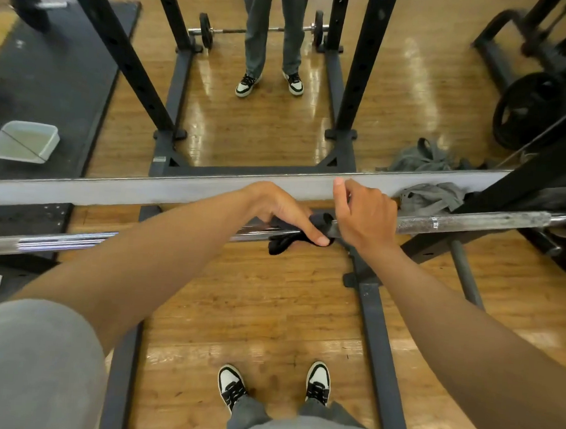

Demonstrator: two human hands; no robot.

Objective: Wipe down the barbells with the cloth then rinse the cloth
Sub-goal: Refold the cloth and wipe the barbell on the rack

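Wiping step in hand, by the look of it: black cloth wrapped over the bar and gripped there by the left hand, fingers curled over the top, thumb pressing the cloth from the near side. Right hand just beside the left, curled around the bare bar, probably to steady it.

Next move likely a slide of the cloth along the bar, toward the dull stretch right of the right hand or the shiny stretch left of the left hand. Firm squeeze needed, and probably a shift of the right hand out of the way.

Cloth dark and bunched, a loose end hanging below the bar under the left hand. Wetness impossible to judge. Rinsing not yet begun; tub of water well left of both hands, seemingly in the mirror's reflection.
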